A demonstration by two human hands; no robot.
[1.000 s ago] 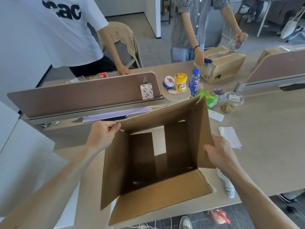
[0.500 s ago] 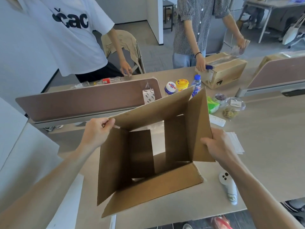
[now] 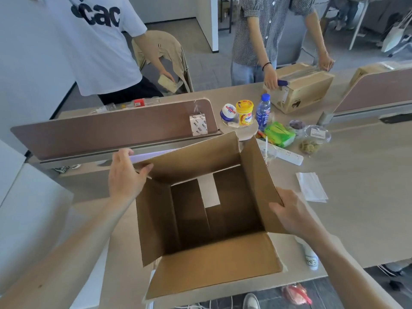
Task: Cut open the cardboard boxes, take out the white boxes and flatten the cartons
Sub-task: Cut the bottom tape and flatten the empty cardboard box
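Note:
An empty brown carton [image 3: 207, 259] stands open on the desk in front of me, all flaps up or out, its bottom flaps parted with a pale strip showing through. My left hand [image 3: 127, 175] grips the far left corner of the carton at the top edge. My right hand [image 3: 292, 215] holds the right flap, thumb inside, fingers behind it. Large white boxes [image 3: 29, 210] lie at my left. A second taped carton [image 3: 305, 90] sits at the far side of the desk, held by a person in a checked shirt.
A brown desk divider [image 3: 111, 128] runs behind the carton. Jars, a blue bottle [image 3: 263, 112], green snack packs, plastic cups and a white power strip [image 3: 287, 153] crowd the middle. Folded white paper [image 3: 311, 186] and a white controller [image 3: 310, 257] lie at my right. Another person in a white T-shirt stands far left.
The carton has swung back from a skewed, tilted shape to squarer and lower on the desk. Both hands kept their hold and moved with it.

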